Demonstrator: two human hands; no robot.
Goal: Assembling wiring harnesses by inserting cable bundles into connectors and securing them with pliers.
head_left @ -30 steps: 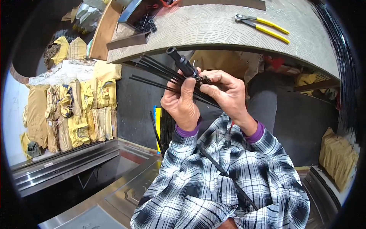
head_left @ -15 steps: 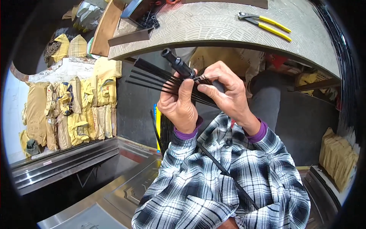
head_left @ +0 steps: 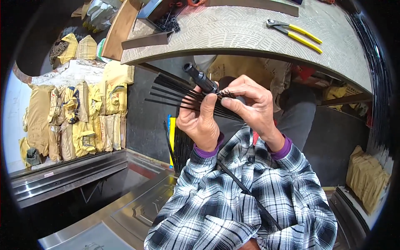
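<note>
My left hand (head_left: 203,123) grips a black tube-shaped part (head_left: 200,78) with a fan of thin black rods (head_left: 171,92) spreading out to the left from it. My right hand (head_left: 254,109) pinches the rods' near ends with fingertips right beside the left thumb. Both hands are raised close in front of me, below the workbench edge. A long black rod (head_left: 246,191) lies across my plaid sleeves.
A patterned workbench (head_left: 233,33) curves across the top, with yellow-handled pliers (head_left: 293,33) on it and a metal tray of dark small parts (head_left: 164,16). Stacks of tan paper-wrapped bundles (head_left: 79,116) stand at left. Embossed metal sheets (head_left: 125,208) lie below.
The hands and the rod assembly have shifted very slightly; the right fingers have moved along the rods' ends. Otherwise the same.
</note>
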